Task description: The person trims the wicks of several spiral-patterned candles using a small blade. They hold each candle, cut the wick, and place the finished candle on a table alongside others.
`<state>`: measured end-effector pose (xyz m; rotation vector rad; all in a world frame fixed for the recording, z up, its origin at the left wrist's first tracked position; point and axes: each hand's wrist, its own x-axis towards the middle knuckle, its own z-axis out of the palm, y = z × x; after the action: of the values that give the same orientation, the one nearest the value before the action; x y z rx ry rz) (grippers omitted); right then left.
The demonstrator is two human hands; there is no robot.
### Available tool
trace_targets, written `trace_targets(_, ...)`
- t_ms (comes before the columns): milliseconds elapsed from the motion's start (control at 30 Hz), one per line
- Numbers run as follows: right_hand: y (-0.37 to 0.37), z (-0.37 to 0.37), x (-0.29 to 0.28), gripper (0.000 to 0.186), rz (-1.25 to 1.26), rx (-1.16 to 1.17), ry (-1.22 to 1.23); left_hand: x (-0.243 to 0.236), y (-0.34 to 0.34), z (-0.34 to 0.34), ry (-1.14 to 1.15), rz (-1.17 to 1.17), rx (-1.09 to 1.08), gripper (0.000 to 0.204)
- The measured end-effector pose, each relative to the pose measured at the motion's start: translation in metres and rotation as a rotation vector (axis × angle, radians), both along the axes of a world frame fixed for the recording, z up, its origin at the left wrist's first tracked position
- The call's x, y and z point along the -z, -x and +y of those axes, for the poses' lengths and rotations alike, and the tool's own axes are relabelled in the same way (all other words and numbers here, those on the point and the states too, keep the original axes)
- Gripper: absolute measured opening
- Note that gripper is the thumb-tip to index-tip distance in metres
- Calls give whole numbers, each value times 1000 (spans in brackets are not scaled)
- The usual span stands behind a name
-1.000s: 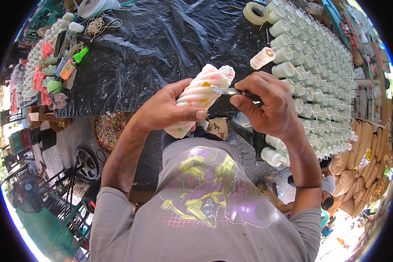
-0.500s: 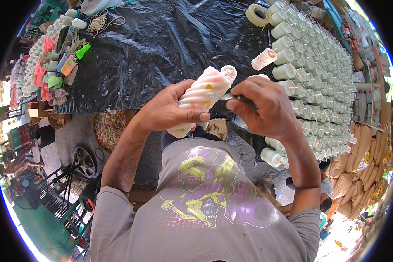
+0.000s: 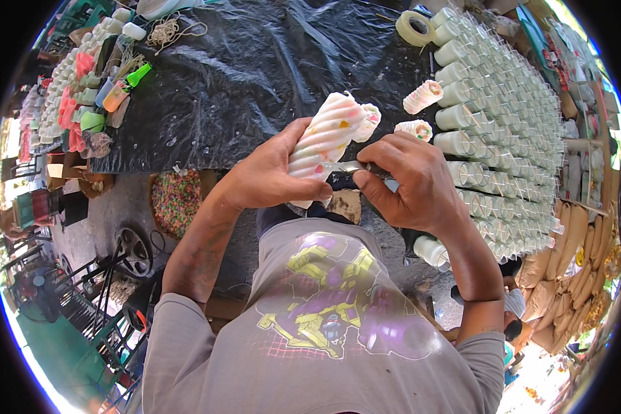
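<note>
My left hand [image 3: 272, 165] is wrapped round a white spiral-ribbed candle [image 3: 328, 131] flecked with pink and yellow. The candle is tilted, its wick end pointing away from me. My right hand [image 3: 415, 179] grips a small knife [image 3: 345, 166], its blade against the candle's right side, near my left thumb; the handle is mostly hidden in my fingers. A similar speckled candle [image 3: 370, 120] shows just behind the held one; I cannot tell whether they touch. Beyond my right hand lie two more speckled candles, one farther off [image 3: 422, 96] and one close to my knuckles [image 3: 414, 129].
Black plastic sheeting [image 3: 234, 76] covers the table. Rows of pale cylinders with thin sticks [image 3: 490, 103] fill its right side, beside a tape roll [image 3: 415, 28]. At left stand a green-necked bottle [image 3: 116, 95] and string [image 3: 165, 33]. A box of coloured bits [image 3: 178, 201] sits below.
The held candle has turned more upright, and the knife blade now shows on its side, lower than before. My right hand has shifted slightly down, uncovering more of the candle behind it.
</note>
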<state>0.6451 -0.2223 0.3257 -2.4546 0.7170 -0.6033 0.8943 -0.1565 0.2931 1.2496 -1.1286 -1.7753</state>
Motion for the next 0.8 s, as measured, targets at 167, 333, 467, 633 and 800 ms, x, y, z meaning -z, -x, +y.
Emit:
trace_targets(167, -6, 3, 5, 19, -3, -8, 55, -4, 2, 2, -27, 18, -17, 91)
trace_targets(333, -9, 5, 13, 19, -47, 29, 64, 1, 3, 2, -10, 35, -35, 90)
trace_targets(467, -9, 8, 16, 19, -30, 76, 95, 1, 5, 2, 2, 23, -71, 90)
trace_targets(633, -9, 6, 20, 17, -63, 188, 55, 5, 7, -1, 10, 8, -87, 91)
trace_targets(800, -3, 3, 15, 17, -60, 160, -35, 4, 6, -1, -17, -19, -64, 91)
